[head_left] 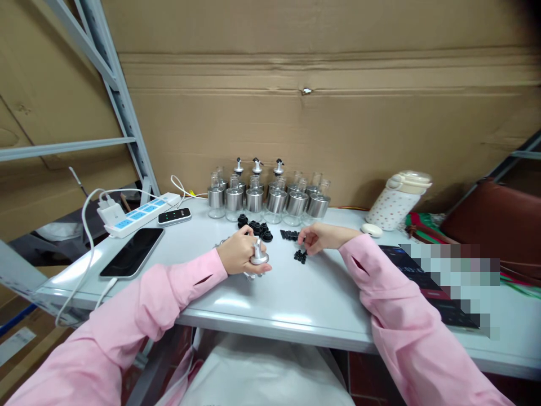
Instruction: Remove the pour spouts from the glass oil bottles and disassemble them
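Observation:
My left hand [240, 253] is closed around a small silver metal pourer cap [258, 257], held just above the grey table [296, 299]. My right hand [316, 237] curls over a little heap of tiny black rubber parts [300, 256], its fingertips pinched together; what they grip is too small to make out. Behind both hands lie larger black stoppers [255, 228] and a flat black strip of parts [288, 234]. Further back stand several glass and steel oil bottles [270, 198], three of them fitted with spouts.
A smartphone [132, 252] on a white cable lies at the left, beside a power strip [139, 214] and a small black device [174, 216]. A dotted thermos [397, 200] and a white puck [371, 229] sit at right. Cardboard lines the wall behind.

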A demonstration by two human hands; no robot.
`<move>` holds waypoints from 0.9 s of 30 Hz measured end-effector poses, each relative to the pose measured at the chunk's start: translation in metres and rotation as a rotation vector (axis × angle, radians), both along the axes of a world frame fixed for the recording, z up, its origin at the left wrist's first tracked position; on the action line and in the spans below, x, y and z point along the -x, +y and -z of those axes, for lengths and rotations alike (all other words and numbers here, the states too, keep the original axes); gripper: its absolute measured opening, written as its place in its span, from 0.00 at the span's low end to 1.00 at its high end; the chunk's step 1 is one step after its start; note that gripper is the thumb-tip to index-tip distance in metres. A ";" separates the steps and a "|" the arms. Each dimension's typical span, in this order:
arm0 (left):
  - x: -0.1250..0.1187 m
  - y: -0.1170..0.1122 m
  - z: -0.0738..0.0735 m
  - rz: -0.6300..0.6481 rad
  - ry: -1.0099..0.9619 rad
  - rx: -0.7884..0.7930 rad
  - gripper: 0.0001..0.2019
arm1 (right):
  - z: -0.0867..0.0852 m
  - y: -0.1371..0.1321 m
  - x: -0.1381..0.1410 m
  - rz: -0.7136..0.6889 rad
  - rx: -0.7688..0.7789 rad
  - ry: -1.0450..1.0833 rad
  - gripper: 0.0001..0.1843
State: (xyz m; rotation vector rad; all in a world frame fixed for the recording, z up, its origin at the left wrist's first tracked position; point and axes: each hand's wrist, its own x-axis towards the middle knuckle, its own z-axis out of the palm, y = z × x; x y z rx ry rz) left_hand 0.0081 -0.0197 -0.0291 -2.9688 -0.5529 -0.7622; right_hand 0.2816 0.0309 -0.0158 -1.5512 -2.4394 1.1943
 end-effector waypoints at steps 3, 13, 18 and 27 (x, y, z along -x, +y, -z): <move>0.000 0.000 0.000 0.005 -0.003 -0.007 0.26 | 0.002 0.001 0.000 0.033 0.048 0.007 0.20; 0.000 0.001 0.001 -0.006 0.027 0.004 0.26 | 0.007 0.002 0.009 0.029 -0.044 -0.012 0.13; 0.000 0.001 0.001 0.007 0.002 0.009 0.26 | 0.005 0.001 0.005 -0.039 0.041 0.017 0.16; 0.000 0.001 0.002 -0.004 0.008 0.000 0.27 | 0.001 -0.004 0.005 -0.025 0.116 -0.016 0.24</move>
